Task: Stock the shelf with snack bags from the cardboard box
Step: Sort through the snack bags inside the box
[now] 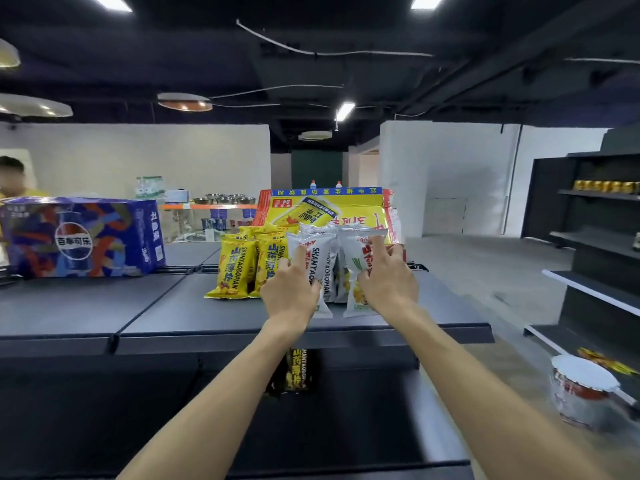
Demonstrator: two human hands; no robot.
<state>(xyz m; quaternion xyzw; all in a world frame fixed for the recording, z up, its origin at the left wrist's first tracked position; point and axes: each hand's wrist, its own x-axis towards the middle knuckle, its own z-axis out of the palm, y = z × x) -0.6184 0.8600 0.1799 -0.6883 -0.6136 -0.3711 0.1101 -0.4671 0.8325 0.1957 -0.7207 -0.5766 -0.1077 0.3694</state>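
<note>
Dark shelf bears yellow bags, white bags, yellow carton, blue drinks case.

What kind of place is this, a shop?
Probably a small shop, or a mock one, being stocked: dark retail shelving holds snack bags, a Pepsi case sits alongside, and cans stand in a row at right.

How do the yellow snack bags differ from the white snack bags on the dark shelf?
The yellow snack bags stand at the left, untouched. The white snack bags stand right of them, gripped by the left hand and right hand. Both kinds stand upright on the dark shelf with SHANYAOBOPIAN print.
</note>
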